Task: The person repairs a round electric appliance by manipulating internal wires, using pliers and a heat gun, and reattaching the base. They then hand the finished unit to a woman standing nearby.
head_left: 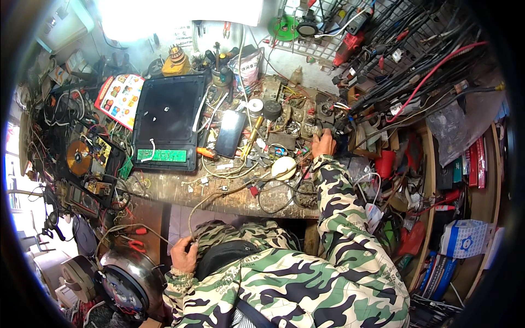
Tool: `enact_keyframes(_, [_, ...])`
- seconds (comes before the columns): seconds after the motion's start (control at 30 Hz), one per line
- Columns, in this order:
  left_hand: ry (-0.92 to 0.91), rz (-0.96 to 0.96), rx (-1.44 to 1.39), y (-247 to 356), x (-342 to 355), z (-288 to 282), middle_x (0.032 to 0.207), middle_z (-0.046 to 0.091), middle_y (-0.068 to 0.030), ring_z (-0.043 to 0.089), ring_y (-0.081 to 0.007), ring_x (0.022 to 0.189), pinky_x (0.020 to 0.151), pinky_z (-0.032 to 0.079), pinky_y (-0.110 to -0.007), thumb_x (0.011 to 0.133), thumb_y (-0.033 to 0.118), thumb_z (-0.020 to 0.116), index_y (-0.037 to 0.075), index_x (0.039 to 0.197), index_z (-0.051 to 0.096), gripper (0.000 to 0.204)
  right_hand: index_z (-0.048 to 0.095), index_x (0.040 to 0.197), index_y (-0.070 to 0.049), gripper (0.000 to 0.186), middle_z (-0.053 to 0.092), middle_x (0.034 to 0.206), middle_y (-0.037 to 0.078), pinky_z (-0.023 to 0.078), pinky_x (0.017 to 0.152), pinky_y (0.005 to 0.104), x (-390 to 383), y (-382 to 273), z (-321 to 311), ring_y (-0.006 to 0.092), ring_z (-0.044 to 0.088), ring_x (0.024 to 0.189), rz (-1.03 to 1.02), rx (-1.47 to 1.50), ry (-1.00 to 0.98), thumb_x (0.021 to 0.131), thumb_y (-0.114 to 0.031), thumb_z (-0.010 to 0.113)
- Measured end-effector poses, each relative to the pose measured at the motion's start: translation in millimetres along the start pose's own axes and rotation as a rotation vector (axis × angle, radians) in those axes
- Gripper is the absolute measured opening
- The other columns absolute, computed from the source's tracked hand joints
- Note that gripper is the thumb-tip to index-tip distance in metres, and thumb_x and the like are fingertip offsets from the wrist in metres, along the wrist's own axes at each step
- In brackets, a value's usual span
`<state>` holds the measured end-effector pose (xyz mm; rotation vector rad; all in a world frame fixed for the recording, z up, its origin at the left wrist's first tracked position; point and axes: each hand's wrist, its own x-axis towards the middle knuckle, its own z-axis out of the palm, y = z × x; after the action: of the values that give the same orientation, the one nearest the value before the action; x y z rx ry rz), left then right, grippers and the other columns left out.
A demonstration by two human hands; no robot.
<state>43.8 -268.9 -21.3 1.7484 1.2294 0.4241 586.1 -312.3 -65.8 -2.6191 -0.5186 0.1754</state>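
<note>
While the left hand (183,256) pinches the beige cord (210,198), its length runs forward-right. Right hand (324,145) farther off, grip unclear.

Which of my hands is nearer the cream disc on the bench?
Right. Your right hand is close, to the disc's right and slightly beyond it; your left hand is farther, well left and nearer you, short of the bench's front edge.

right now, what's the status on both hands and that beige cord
Left hand holding beige cord; right hand over cluttered workbench, grip unclear; cream disc lying near camouflage sleeve.
</note>
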Motion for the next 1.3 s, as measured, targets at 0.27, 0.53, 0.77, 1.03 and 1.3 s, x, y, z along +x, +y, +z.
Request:
enact_keyframes(0.27, [0.051, 0.027, 0.000, -2, 2, 3, 0.076, 0.063, -0.0125, 0.060, -0.0200, 0.065, 0.063, 0.047, -0.032, 0.082, 0.005, 0.068, -0.001, 0.104, 0.071, 0.023, 0.063, 0.125, -0.008, 0.039, 0.069, 0.097, 0.028, 0.052, 0.079, 0.0544, -2, -4, 8, 0.0474, 0.066, 0.093, -0.239, -0.053, 0.155, 0.088, -0.017, 0.071])
enact_keyframes(0.53, [0.057, 0.018, -0.012, -6, 13, 1, 0.078, 0.063, -0.0132, 0.059, -0.0202, 0.064, 0.062, 0.047, -0.032, 0.081, 0.004, 0.067, -0.002, 0.103, 0.070, 0.022, 0.062, 0.130, -0.010, 0.043, 0.064, 0.112, 0.032, 0.051, 0.085, 0.0551, 8, -13, 3, 0.0493, 0.060, 0.104, -0.121, -0.041, 0.025, 0.089, -0.017, 0.073])
enact_keyframes(0.77, [0.088, -0.008, 0.082, -12, 6, -3, 0.089, 0.068, -0.0177, 0.067, -0.0350, 0.079, 0.071, 0.052, -0.039, 0.083, 0.010, 0.067, 0.000, 0.104, 0.069, 0.024, 0.067, 0.099, -0.005, 0.024, 0.065, 0.076, 0.027, 0.051, 0.070, 0.0555, 31, -14, 23, 0.0487, 0.065, 0.080, -0.407, -0.311, 0.048, 0.079, -0.016, 0.073])
enact_keyframes(1.03, [0.168, -0.105, 0.022, -21, -10, 10, 0.104, 0.067, -0.0200, 0.066, -0.0388, 0.095, 0.084, 0.052, -0.045, 0.086, 0.020, 0.069, 0.002, 0.115, 0.067, 0.034, 0.066, 0.120, -0.003, 0.040, 0.069, 0.107, 0.025, 0.054, 0.081, 0.0524, 55, 12, 38, 0.0441, 0.066, 0.096, -0.426, -0.502, 0.029, 0.089, -0.027, 0.071])
enact_keyframes(1.3, [0.283, -0.178, -0.029, -24, -30, 3, 0.114, 0.064, -0.0156, 0.061, -0.0353, 0.107, 0.092, 0.050, -0.043, 0.087, 0.018, 0.068, 0.006, 0.120, 0.066, 0.035, 0.064, 0.120, -0.008, 0.035, 0.069, 0.112, 0.018, 0.055, 0.085, 0.0518, 86, 8, 36, 0.0388, 0.066, 0.102, -0.381, -0.878, 0.060, 0.090, -0.024, 0.071])
